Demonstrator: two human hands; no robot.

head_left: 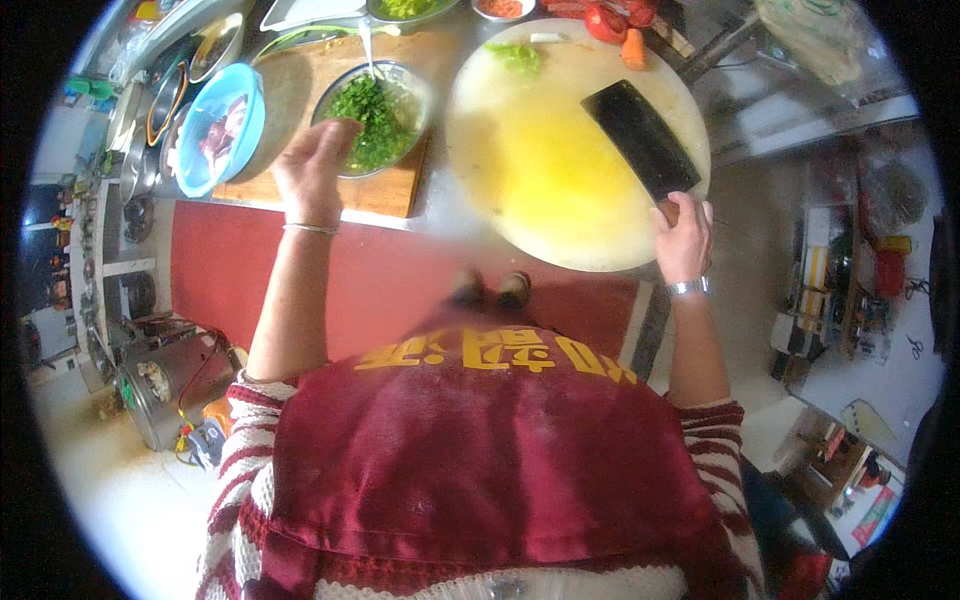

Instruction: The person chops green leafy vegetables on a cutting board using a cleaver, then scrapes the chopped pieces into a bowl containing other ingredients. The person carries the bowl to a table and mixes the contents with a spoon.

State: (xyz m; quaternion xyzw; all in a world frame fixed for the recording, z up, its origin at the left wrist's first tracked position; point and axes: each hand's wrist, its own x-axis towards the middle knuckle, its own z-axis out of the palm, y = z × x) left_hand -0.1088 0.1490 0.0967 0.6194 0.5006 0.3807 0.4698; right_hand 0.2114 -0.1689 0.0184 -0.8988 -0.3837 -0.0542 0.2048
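My right hand (684,238) is wrapped round the handle of a cleaver (640,138). Its broad dark blade lies over the right side of a round, pale cutting board (490,190) with a bright yellow patch. On the left, my left hand (312,168) is at the near left rim of a bowl (408,78) of chopped green herbs (365,115). Its fingers look drawn together over the herbs; whatever they hold, if anything, is hidden. A spoon (367,45) leans in that bowl, which rests on a wooden board (400,188).
A blue basin (252,120) with raw meat pieces (222,130) stands left of my left hand. Along the round board's far edge lie green leaves (515,58), a tomato (605,22) and a carrot piece (633,50). Further bowls and a white tray (310,10) line the back.
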